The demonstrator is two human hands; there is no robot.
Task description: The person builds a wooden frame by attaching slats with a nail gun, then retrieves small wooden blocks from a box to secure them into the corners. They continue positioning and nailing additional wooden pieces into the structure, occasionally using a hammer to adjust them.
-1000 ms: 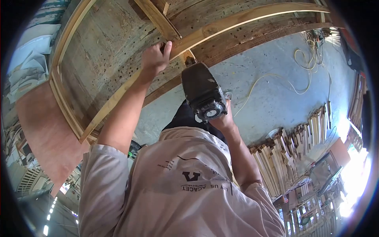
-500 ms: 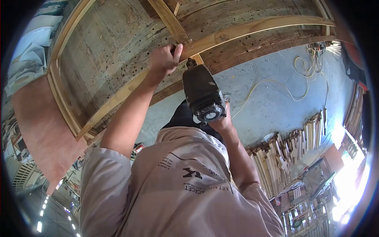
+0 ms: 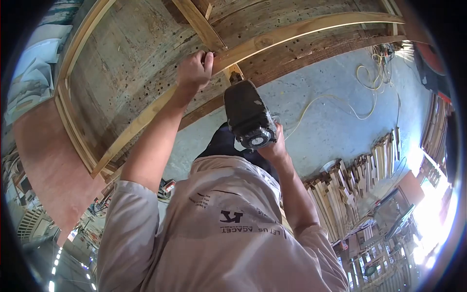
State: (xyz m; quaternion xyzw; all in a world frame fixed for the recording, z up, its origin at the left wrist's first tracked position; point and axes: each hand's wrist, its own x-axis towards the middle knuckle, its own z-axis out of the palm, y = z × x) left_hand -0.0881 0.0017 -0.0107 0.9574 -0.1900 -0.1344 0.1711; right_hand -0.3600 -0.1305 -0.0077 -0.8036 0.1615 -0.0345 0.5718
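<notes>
- Gripping a long wooden strip [image 3: 301,32] and a dark power tool [image 3: 245,107], a person in a light printed shirt [image 3: 219,243] stands at a bench [image 3: 116,73] of worn, hole-pocked boards.
- The strip runs along the near side of the bench, meeting a crosspiece [image 3: 199,24] just beside the left hand [image 3: 194,72].
- Fingers of the left hand curl closed over the strip, the thumb up against it.
- The tool hangs in front of the person's waist, its nose toward the strip; whether the two touch cannot be told.
- Wrapped around the tool, the right hand [image 3: 276,147] is closed, most of its fingers hidden behind the dark body.
- A pale yellow hose [image 3: 316,98] trails over the blue-grey floor [image 3: 316,134], from near the right hand to a tangle of loops.
- To the left, a reddish-brown panel [image 3: 48,160] sits beside the bench, below a pile of pale sheets [image 3: 41,73].
- To the right, lengths of timber [image 3: 335,192] stand in a crowded row, near bright light.
</notes>
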